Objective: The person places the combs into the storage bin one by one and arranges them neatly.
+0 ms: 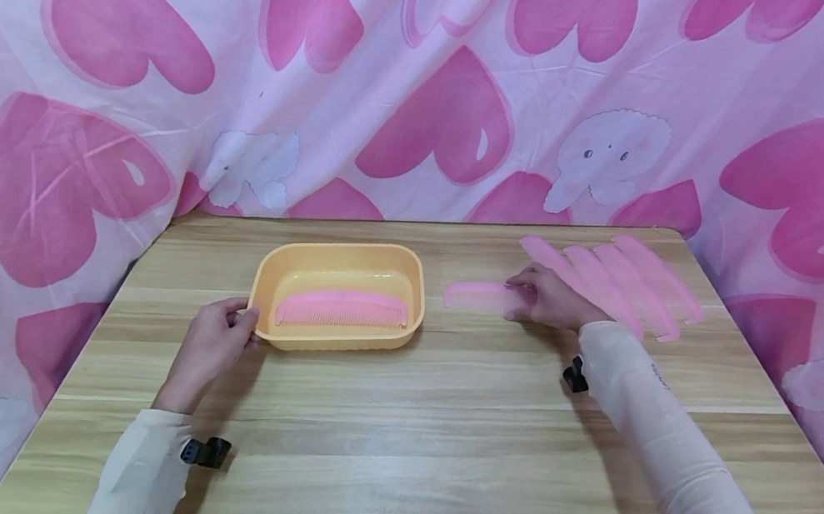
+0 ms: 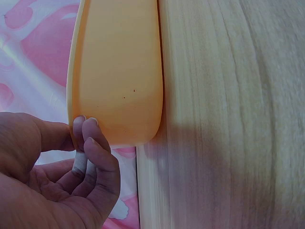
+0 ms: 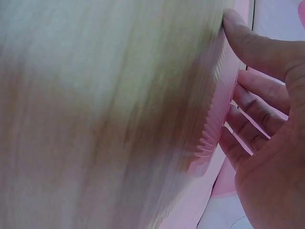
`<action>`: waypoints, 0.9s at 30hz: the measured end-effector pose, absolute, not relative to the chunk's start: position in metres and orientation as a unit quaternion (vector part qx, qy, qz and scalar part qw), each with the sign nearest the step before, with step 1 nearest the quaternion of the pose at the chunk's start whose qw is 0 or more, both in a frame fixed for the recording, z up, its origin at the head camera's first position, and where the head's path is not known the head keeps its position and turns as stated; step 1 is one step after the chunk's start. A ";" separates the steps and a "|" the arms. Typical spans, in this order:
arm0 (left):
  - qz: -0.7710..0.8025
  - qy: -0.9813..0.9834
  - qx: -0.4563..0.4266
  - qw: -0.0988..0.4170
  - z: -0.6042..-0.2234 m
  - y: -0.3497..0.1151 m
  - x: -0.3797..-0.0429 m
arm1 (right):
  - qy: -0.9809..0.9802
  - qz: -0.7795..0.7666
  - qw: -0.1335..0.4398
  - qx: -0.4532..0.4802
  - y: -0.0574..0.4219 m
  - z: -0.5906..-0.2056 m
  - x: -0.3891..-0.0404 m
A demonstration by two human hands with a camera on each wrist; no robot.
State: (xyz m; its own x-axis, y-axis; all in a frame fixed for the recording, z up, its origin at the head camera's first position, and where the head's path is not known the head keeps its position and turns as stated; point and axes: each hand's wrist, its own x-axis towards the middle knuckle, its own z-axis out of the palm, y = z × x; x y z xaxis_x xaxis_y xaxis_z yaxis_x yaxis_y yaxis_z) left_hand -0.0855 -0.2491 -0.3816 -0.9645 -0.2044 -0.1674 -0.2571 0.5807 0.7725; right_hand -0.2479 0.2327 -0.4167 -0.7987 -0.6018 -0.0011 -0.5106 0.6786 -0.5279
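Note:
My left hand [image 1: 216, 345] pinches the near left corner of a yellow-orange plastic basin [image 1: 411, 324], thumb and fingertips at its rim. One pink comb [image 1: 342, 308] lies inside, teeth toward me. To the right of the basin, my right hand [image 1: 557, 299] holds another pink comb [image 1: 476, 295] by its right part, low over the table. The right wrist view shows that comb [image 3: 224, 95] between the thumb and the fingers along its back. Whether it touches the table, I cannot tell. Several more pink combs [image 1: 655, 274] lie slanted in an overlapping row just beyond that hand.
The wooden table [image 1: 392, 448] reaches back to a pink curtain [image 1: 438, 8] printed with hearts, which also hangs along the left and right sides. A black wrist camera [image 1: 205, 452] sits on the left sleeve, another dark camera [image 1: 575, 375] on the right one.

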 end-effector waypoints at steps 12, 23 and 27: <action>0.434 0.891 -0.129 0.029 -0.382 -0.249 -0.086 | 0.908 -0.257 0.089 -0.318 0.235 -0.418 -0.250; 0.442 0.887 -0.130 0.029 -0.380 -0.249 -0.085 | 0.912 -0.258 0.105 -0.302 0.233 -0.413 -0.248; 0.441 0.888 -0.130 0.031 -0.380 -0.249 -0.085 | 0.906 -0.290 0.126 -0.280 0.233 -0.408 -0.247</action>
